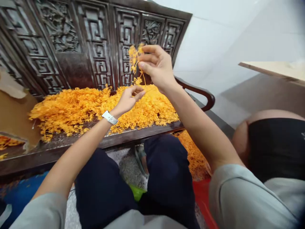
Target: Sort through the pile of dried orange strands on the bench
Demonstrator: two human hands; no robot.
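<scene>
Near: dark-trousered knees; red bin [202, 197] with orange sprigs by the right knee. Front edge of bench [71, 146]: orange flower pile [78, 109] spreads across its middle, cardboard [14, 117] at left end. Left hand [128, 99], watch [110, 117] on wrist, over the pile, fingers nearly closed, pinching the stem's lower end. Right hand [156, 65] raised above it, fingertips pinched on an orange sprig [135, 58], before the carved backrest [100, 41].
</scene>
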